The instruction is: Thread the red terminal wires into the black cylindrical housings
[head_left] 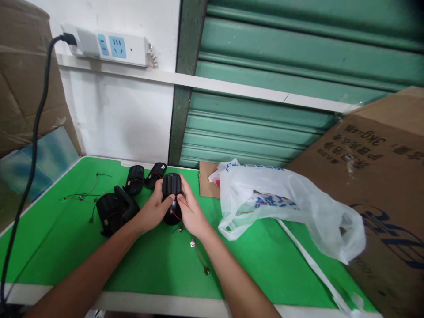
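Both of my hands hold one black ribbed housing (172, 183) above the green table top (159, 269). My left hand (154, 211) is closed round its left side, the thumb on its face. On the right side, my right hand (191, 214) grips it, with a thin red wire (181, 201) by the thumb. The glossy rounded lower part of the piece shows between the hands. A wire with small metal parts (192, 244) trails below my right hand. Further black housings (134, 179) with red wires lie to the left, one beside a curved black piece (127, 203).
Loose thin wires (81, 197) lie at the table's left. A white plastic bag (265, 190) rests on the right, near a flat cardboard piece (208, 179) and a large carton (380, 176). A black cable (35, 141) hangs at far left from a power strip (115, 46).
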### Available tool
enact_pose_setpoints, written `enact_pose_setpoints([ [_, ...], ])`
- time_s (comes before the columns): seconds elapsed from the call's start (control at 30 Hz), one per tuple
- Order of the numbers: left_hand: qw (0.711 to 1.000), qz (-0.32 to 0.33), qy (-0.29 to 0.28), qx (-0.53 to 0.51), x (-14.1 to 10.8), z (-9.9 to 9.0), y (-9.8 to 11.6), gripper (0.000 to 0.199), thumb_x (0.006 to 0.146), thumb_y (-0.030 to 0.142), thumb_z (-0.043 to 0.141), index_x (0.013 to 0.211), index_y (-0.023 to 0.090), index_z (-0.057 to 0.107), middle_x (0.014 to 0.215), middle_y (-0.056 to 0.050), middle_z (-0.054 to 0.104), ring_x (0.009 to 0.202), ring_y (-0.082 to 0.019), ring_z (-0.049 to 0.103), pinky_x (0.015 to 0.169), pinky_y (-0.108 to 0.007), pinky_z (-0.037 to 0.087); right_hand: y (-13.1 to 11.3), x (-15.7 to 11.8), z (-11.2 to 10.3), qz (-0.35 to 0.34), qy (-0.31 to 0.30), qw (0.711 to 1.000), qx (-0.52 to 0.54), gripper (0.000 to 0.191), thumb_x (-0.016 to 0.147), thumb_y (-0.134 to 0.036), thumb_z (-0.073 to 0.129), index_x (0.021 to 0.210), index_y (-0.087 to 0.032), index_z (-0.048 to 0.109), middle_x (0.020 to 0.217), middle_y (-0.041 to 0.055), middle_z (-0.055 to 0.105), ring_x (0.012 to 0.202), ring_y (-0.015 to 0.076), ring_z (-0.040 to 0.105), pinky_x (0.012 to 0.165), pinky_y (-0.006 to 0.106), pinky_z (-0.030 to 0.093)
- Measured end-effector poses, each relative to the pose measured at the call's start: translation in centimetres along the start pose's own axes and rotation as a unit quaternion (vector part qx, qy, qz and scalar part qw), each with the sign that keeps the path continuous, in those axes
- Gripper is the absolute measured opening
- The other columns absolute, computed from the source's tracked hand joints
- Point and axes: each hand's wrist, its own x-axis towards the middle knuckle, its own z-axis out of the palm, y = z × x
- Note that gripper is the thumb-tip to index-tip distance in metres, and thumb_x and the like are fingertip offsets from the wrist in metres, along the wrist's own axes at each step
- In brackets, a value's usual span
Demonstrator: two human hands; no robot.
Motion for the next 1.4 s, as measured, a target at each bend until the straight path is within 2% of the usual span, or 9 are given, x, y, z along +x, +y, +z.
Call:
enact_pose_setpoints([
  [0.1, 0.999, 0.005, -0.029, -0.026, 0.0, -0.3, 0.4, 0.044, 0.093, 0.038, 0.054, 0.130, 0.021, 0.039, 0.127, -0.008, 0.056, 0.126, -0.023, 0.052, 0.115, -0.041, 0.039, -0.7, -0.1, -0.8, -0.005, -0.023, 1.000, -0.002, 0.065, 0.104, -0.041, 0.044, 0.163, -0.029, 0.020, 0.167, 0.0012, 0.027, 0.155, 0.0177, 0.026, 0.129, 0.044, 0.016],
  [0.2, 0.999, 0.010, -0.028, -0.024, -0.1, -0.3, 0.5, 0.045, 0.093, 0.039, 0.056, 0.131, 0.020, 0.040, 0.130, -0.009, 0.056, 0.128, -0.023, 0.052, 0.116, -0.041, 0.039, -1.1, -0.1, -1.1, -0.004, -0.031, 0.999, -0.013, 0.065, 0.105, -0.041, 0.042, 0.164, -0.028, 0.017, 0.169, 0.0016, 0.023, 0.156, 0.0172, 0.023, 0.130, 0.045, 0.013],
  [0.47, 1.000, 0.029, 0.007, 0.006, -0.3, 0.3, 0.1, 0.043, 0.094, 0.037, 0.053, 0.131, 0.020, 0.040, 0.123, -0.008, 0.058, 0.116, -0.022, 0.056, 0.108, -0.040, 0.046, -1.0, -0.4, 0.0, 0.006, -0.007, 1.000, 0.006, 0.064, 0.104, -0.040, 0.041, 0.163, -0.028, 0.018, 0.166, 0.0030, 0.029, 0.154, 0.0188, 0.029, 0.129, 0.045, 0.018],
  [0.77, 0.999, 0.038, 0.021, 0.025, -0.4, 0.8, -0.2, 0.039, 0.095, 0.032, 0.049, 0.131, 0.020, 0.039, 0.118, -0.007, 0.056, 0.120, -0.022, 0.053, 0.110, -0.039, 0.044, -0.3, -0.4, 0.9, 0.001, 0.035, 0.999, 0.016, 0.063, 0.102, -0.034, 0.043, 0.161, -0.028, 0.024, 0.165, 0.0025, 0.031, 0.153, 0.0186, 0.029, 0.129, 0.043, 0.018],
  [0.9, 0.996, 0.042, 0.046, 0.061, -0.5, 0.9, -0.5, 0.039, 0.094, 0.031, 0.049, 0.131, 0.019, 0.040, 0.114, -0.007, 0.056, 0.122, -0.023, 0.052, 0.111, -0.040, 0.043, 0.2, -0.3, 1.3, -0.008, 0.043, 0.999, 0.024, 0.062, 0.102, -0.030, 0.041, 0.161, -0.027, 0.024, 0.165, 0.0028, 0.032, 0.153, 0.0173, 0.030, 0.129, 0.042, 0.020],
  [1.13, 0.992, 0.053, 0.074, 0.083, -0.5, 1.1, -0.6, 0.041, 0.093, 0.032, 0.050, 0.131, 0.019, 0.040, 0.120, -0.008, 0.057, 0.122, -0.023, 0.054, 0.111, -0.040, 0.043, 0.6, 0.3, 1.5, -0.005, 0.041, 0.997, 0.067, 0.064, 0.097, -0.025, 0.044, 0.159, -0.025, 0.028, 0.161, 0.0052, 0.038, 0.150, 0.0175, 0.036, 0.128, 0.043, 0.021],
  [1.23, 0.998, 0.024, 0.042, 0.039, -0.4, 0.7, 0.0, 0.047, 0.090, 0.032, 0.054, 0.133, 0.020, 0.041, 0.124, -0.008, 0.058, 0.125, -0.024, 0.053, 0.113, -0.042, 0.041, -0.2, 0.8, 0.5, 0.002, 0.015, 0.994, 0.108, 0.066, 0.093, -0.027, 0.050, 0.157, -0.025, 0.033, 0.157, 0.0060, 0.045, 0.146, 0.0191, 0.043, 0.127, 0.044, 0.025],
  [1.3, 0.999, -0.008, 0.013, -0.042, -0.4, 0.4, 0.4, 0.051, 0.085, 0.028, 0.053, 0.134, 0.021, 0.042, 0.129, -0.008, 0.058, 0.127, -0.025, 0.053, 0.114, -0.043, 0.041, -0.8, 1.1, -0.5, 0.010, -0.007, 0.992, 0.128, 0.064, 0.090, -0.031, 0.057, 0.152, -0.026, 0.042, 0.154, 0.0055, 0.050, 0.144, 0.0217, 0.045, 0.125, 0.045, 0.030],
  [1.4, 0.985, -0.035, -0.028, -0.164, -0.3, 0.4, 0.9, 0.064, 0.075, 0.023, 0.050, 0.138, 0.023, 0.044, 0.136, -0.007, 0.058, 0.129, -0.027, 0.053, 0.111, -0.045, 0.045, -1.6, 1.2, -1.9, 0.028, -0.025, 0.990, 0.135, 0.056, 0.087, -0.038, 0.064, 0.142, -0.027, 0.054, 0.149, 0.0048, 0.056, 0.139, 0.0258, 0.052, 0.118, 0.048, 0.041],
])
